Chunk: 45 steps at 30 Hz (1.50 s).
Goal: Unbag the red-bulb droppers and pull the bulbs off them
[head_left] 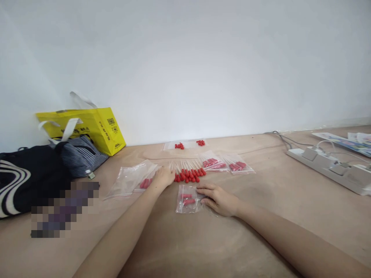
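Note:
Several glass droppers [189, 173] with red rubber bulbs lie fanned out in a loose pile on the table, bulbs toward me. At the pile's left end is my left hand [164, 177], its fingers curled in against a dropper and partly hidden. A small clear zip bag [182, 206] lies in front of the pile with red-bulbed droppers inside. Its right end is gripped by my right hand [220, 199], the thumb and fingers at the plastic. Left of the pile, partly behind my left hand, more red bulbs [145, 183] show in a bag.
Clear bags [120, 181] lie at left; filled dropper bags [213, 163] lie right of the pile. Another clear pack [188, 144] is by the wall. A yellow bag [107, 131] and dark bag [37, 170] stand left. A power strip [327, 172] with cables sits right.

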Each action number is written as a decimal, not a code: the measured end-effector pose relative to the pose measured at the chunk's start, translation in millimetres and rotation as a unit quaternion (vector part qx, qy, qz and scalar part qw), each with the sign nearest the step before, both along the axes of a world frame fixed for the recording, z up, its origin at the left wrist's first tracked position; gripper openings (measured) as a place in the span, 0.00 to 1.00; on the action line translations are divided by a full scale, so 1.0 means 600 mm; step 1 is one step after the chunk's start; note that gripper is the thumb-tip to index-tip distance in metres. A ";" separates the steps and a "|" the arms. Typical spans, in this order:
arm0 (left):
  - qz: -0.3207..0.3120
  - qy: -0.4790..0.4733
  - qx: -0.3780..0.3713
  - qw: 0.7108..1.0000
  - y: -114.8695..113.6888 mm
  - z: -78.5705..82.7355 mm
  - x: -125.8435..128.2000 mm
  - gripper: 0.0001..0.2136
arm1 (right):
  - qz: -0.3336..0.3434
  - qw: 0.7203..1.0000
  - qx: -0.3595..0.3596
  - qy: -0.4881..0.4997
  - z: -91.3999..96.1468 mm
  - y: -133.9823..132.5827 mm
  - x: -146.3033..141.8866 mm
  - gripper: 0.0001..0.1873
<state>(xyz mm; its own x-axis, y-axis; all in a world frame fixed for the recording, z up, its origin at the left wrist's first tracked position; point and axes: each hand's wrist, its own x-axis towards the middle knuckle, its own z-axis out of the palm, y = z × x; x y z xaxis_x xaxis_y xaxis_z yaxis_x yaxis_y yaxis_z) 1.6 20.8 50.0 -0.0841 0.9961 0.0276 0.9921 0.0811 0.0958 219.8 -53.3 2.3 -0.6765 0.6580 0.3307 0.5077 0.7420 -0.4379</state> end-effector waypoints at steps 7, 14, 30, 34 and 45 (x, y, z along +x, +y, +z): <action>-0.029 -0.003 0.022 0.999 -0.046 0.016 -0.020 0.20 | 0.002 1.000 -0.001 0.003 0.001 0.001 0.000 0.20; -0.344 -0.151 0.153 0.914 -0.134 -0.025 -0.049 0.08 | 0.014 1.000 0.002 0.008 0.004 0.001 0.002 0.19; -0.420 -0.138 0.072 0.894 -0.130 -0.026 -0.005 0.09 | 0.012 1.000 -0.004 -0.015 0.010 -0.002 0.001 0.20; -0.418 -0.136 0.068 0.896 -0.142 -0.012 -0.039 0.10 | 0.007 1.000 -0.013 -0.018 0.013 -0.004 0.002 0.20; -0.218 -0.099 0.388 0.890 -0.121 0.010 -0.147 0.10 | 0.000 1.000 -0.010 -0.019 0.006 -0.002 0.002 0.21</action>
